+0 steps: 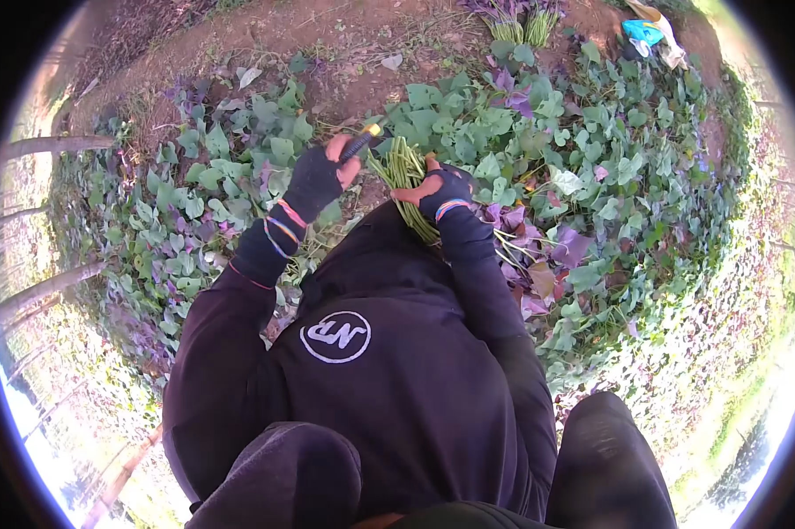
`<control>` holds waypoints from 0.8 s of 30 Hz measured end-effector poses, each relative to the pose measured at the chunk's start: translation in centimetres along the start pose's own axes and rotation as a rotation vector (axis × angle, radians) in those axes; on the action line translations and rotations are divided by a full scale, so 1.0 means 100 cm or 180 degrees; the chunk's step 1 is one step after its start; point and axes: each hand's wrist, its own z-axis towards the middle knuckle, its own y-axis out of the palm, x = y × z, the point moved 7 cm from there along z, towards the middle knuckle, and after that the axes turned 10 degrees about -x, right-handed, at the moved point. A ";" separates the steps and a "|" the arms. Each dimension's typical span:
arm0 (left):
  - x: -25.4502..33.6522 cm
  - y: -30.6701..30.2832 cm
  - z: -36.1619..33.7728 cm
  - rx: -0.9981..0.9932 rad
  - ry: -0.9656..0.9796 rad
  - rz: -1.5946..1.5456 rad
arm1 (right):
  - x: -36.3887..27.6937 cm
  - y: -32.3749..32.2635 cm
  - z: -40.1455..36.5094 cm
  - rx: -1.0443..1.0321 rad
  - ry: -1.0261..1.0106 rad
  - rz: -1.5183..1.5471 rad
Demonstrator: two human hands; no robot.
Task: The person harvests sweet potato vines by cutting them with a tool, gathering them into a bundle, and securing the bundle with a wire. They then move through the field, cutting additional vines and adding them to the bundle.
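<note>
My left hand (331, 167), in a dark fingerless glove with coloured bands at the wrist, is closed around the black-and-yellow handle of a knife (359, 143). Its thin blade is hard to make out against the leaves. Just to the right, my right hand (439, 188), gloved the same way, grips a bundle of green leaf stems (401, 169). The thumb crosses the front of the stems, whose cut-looking ends point up and left. Purplish leaves (538, 260) on pale stems spread out below the right wrist. The two hands are close but apart.
Green leafy vines (591, 167) cover the ground on both sides. Bare brown soil (344, 53) lies ahead. Bundles of stems with purple leaves (522, 26) lie at the top, and a blue-and-white bag (646, 35) rests at top right. Thin trunks or poles (49, 289) show at left.
</note>
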 end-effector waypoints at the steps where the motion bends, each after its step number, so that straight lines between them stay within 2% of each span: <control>1: 0.034 -0.001 -0.010 -0.0176 0.0410 0.0292 | -0.003 -0.002 0.000 -0.0007 -0.0010 -0.0008; 2: 0.054 0.003 -0.017 -0.0350 0.0813 0.0580 | -0.006 -0.003 0.000 -0.0123 0.0004 -0.0107; 3: 0.050 0.006 -0.022 -0.0232 0.0916 0.0534 | -0.008 0.000 -0.001 -0.0250 0.0017 -0.0214; 5: -0.040 0.031 -0.023 -0.0899 -0.0126 0.1041 | -0.014 0.006 -0.003 -0.0238 -0.0046 -0.0322; 6: -0.131 0.051 -0.036 -0.1177 -0.0520 0.1568 | -0.018 0.004 -0.002 -0.0169 -0.0083 -0.0401; 7: -0.192 0.054 -0.053 -0.1573 -0.1067 0.1303 | -0.018 0.004 -0.003 -0.0212 -0.0032 -0.0538; 8: -0.219 0.040 -0.066 -0.0442 -0.0504 0.1277 | -0.016 -0.001 -0.001 -0.0171 -0.0013 -0.0527; 10: -0.167 0.019 -0.065 -0.0605 -0.0912 0.1544 | -0.014 0.000 -0.004 -0.0174 -0.0126 -0.0423; 12: -0.071 0.001 -0.052 0.0145 -0.0208 0.0894 | -0.011 0.001 0.000 -0.0290 -0.0168 -0.0275; 14: -0.027 0.013 -0.038 0.0122 -0.0149 0.0231 | -0.010 0.004 0.004 -0.0421 -0.0275 0.0022; 15: -0.023 0.030 -0.030 -0.0013 -0.0467 -0.0532 | -0.009 0.006 0.004 -0.0401 -0.0285 -0.0003; 16: -0.022 0.049 -0.022 -0.0164 -0.0767 -0.1304 | -0.014 -0.002 -0.001 0.0127 -0.0533 0.0077; 17: -0.019 0.063 -0.015 -0.0160 -0.0747 -0.1321 | -0.017 -0.010 -0.008 0.0650 -0.0772 0.0161; 18: -0.020 0.080 -0.007 -0.0200 -0.0785 -0.1662 | -0.020 -0.006 -0.010 0.0665 -0.0760 0.0151; 20: -0.026 0.089 0.006 -0.0260 -0.0840 -0.1997 | -0.023 -0.007 -0.017 0.1161 -0.0708 0.0379; 22: -0.017 0.087 0.014 -0.0755 -0.0551 -0.2350 | -0.020 -0.007 -0.016 0.1138 -0.0597 0.0480; 24: -0.026 0.073 0.010 -0.0937 -0.0692 -0.2283 | -0.009 0.002 -0.002 0.0502 -0.0171 0.0300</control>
